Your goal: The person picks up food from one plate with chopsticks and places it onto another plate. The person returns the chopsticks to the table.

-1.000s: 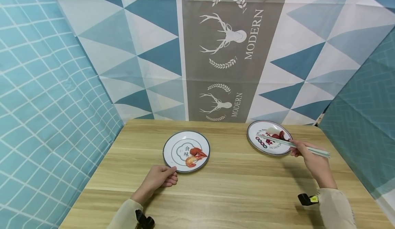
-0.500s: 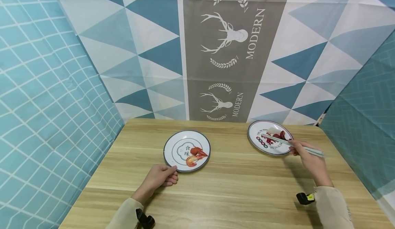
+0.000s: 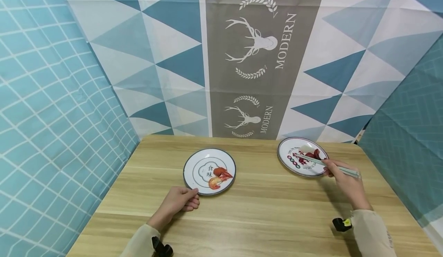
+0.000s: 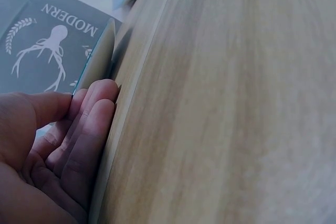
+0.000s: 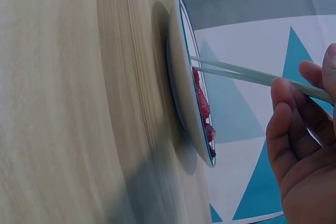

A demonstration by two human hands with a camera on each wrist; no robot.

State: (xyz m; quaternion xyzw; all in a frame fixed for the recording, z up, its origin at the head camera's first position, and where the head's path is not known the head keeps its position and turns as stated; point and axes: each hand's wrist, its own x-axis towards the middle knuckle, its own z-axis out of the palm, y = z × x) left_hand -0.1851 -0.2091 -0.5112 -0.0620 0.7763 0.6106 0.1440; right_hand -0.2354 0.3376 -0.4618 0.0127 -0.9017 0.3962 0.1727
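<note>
In the head view, my left hand pinches the near rim of a white plate with a dark blue edge, thumb on top and fingers below. On that plate are an orange shrimp and a red-orange piece beside it. My right hand holds pale green chopsticks that slant left over a second white plate. Their tips sit slightly apart in the right wrist view, just inside the rim. Dark red food and a pale piece lie on this plate.
Both plates stand on a wooden table, the right one near its back edge. A patterned cloth backdrop rises behind. Blue tiled-pattern cloth closes the left side, and a teal cloth the right.
My right hand and the chopsticks have shifted slightly, with the back ends swinging left and the tips moving a little right. The left hand keeps its grip on the plate rim.
</note>
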